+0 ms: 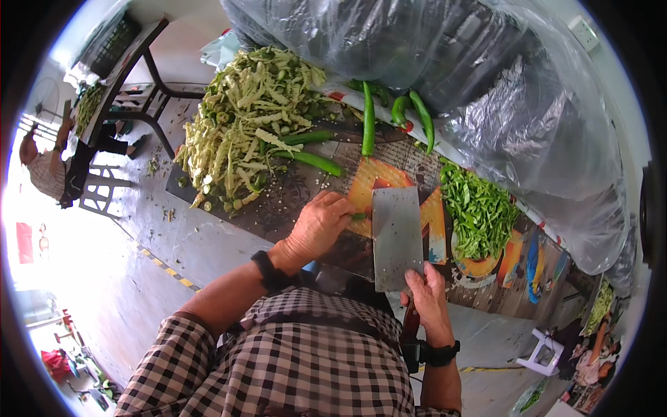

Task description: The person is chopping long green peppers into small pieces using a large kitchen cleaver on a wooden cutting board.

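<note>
My right hand [428, 297] grips the wooden handle [411, 321] of a broad cleaver [397, 237], its blade lying across the patterned table edge in front of me. Left of the blade, my left hand [321, 225] has its fingers closed on a small piece of green pepper [358, 216]; most of that piece is hidden by the fingers. Beyond my left hand rises a large heap of pale pepper cores and stem ends [255, 120]. A mound of shredded green pepper [478, 211] lies right of the cleaver.
Whole long green peppers [368, 122] lie near the back. Clear plastic sheeting [469, 78] bulges along the far side. Two more peppers [312, 161] touch the core heap. People [52, 164] sit at the left and right, near a white stool [542, 352].
</note>
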